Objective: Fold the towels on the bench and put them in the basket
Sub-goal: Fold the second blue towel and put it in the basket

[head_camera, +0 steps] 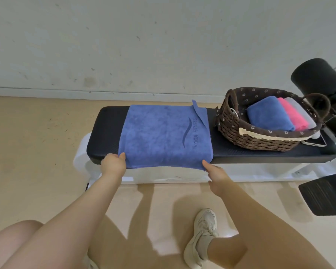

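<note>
The blue towel (163,136) is lying flat across the padded bench (105,136), its near edge hanging just over the bench's front; the left hand (113,164) is pinching the near left corner and the right hand (215,174) is pinching the near right corner, a hold that seems meant to keep the edge taut for folding away towards the wall. The far right corner is lying turned over and may need smoothing; the basket (241,136) is sitting on the bench just right of the towel, already holding folded blue, pink and white towels, so room inside looks tight, while open bench is showing to the left.
</note>
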Demonstrator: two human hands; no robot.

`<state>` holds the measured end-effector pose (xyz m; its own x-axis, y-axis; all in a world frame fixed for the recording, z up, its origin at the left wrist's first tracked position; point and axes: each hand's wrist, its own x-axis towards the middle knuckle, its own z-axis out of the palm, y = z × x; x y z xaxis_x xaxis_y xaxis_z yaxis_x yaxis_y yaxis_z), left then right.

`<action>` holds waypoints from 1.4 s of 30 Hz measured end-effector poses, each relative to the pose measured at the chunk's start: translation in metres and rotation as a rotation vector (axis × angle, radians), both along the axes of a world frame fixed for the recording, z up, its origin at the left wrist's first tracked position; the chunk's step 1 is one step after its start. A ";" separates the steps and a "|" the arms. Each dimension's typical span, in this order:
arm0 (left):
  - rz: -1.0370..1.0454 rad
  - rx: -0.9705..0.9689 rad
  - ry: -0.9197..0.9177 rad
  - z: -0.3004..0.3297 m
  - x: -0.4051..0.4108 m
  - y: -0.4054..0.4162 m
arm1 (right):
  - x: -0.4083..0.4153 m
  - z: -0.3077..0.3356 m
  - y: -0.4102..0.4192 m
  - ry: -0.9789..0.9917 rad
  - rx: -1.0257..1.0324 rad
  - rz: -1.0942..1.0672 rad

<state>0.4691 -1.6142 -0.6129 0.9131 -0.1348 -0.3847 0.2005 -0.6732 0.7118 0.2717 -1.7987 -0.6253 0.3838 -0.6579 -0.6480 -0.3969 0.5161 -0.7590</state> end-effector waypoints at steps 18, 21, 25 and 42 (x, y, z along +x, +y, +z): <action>0.144 -1.019 0.193 0.122 0.069 -0.058 | 0.092 0.143 -0.075 -0.551 -0.051 -0.169; 0.099 -1.127 0.022 0.157 0.090 -0.076 | 0.114 0.178 -0.099 -0.658 -0.143 -0.136; -0.016 -1.249 -0.096 0.180 0.087 -0.074 | 0.111 0.197 -0.105 -0.838 -0.140 -0.166; -0.360 -0.574 -0.084 0.060 -0.027 0.048 | -0.019 0.085 -0.028 -0.115 -0.168 0.219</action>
